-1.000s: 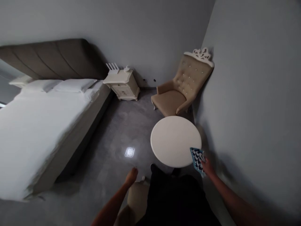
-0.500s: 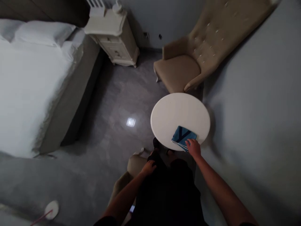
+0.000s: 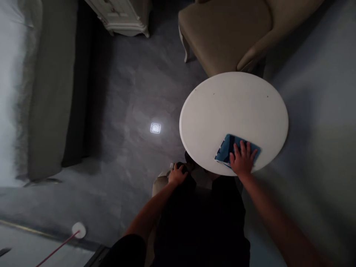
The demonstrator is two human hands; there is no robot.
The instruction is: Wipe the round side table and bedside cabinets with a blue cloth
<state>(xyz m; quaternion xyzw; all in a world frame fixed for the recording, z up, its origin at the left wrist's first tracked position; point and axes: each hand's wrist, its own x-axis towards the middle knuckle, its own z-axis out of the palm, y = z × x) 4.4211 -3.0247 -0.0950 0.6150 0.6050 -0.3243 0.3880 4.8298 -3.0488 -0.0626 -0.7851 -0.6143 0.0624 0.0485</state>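
A blue folded cloth (image 3: 226, 149) with dark markings and a pale edge lies near the front rim of a round white table (image 3: 222, 107). My right hand (image 3: 242, 158) rests flat on top of it, fingers spread, covering its middle and right part. On my left knee, in dark clothing, sits my left hand (image 3: 178, 175), its fingers apart and holding nothing.
Beyond the table stands a tan upholstered armchair (image 3: 225, 33). A bed (image 3: 52, 92) is on the left, and a white nightstand (image 3: 125, 18) at the back. Grey wall runs along the right. A bright square light patch (image 3: 155, 128) shows on the floor.
My right hand has gone from the cloth's near right edge to lying spread on top of it. The view has tilted down and come closer to the table. My left hand stays on the knee.
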